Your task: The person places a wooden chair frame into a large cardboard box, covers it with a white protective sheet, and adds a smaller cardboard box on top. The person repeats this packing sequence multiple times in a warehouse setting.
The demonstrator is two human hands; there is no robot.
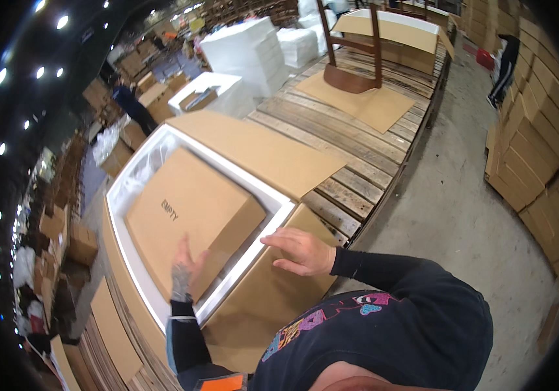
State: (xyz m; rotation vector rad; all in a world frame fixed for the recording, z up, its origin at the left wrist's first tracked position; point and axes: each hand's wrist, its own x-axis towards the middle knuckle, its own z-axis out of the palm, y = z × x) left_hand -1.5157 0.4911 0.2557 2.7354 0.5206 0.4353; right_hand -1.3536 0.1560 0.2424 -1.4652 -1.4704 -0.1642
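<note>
A flat brown cardboard box (191,195) with dark printing on its top sits tilted inside a large open carton (273,274). White foam lining (253,244) edges that carton, and clear plastic wrap (152,159) shows at its far left inside. My left hand (188,266), slightly blurred, lies over the near side of the inner box with its fingers spread. At the carton's near right corner is my right hand (302,252), its fingers stretched out above the foam edge and nothing in them. Whether its fingertips touch the foam I cannot tell.
The carton's long flap (253,146) folds outward over a wooden slatted conveyor (351,186). Farther along stand a brown wooden chair (354,75) on a cardboard sheet (383,111) and another open carton (396,49). Foam stacks (243,55) are behind, cardboard stacks (540,143) at right. Two people stand farther off.
</note>
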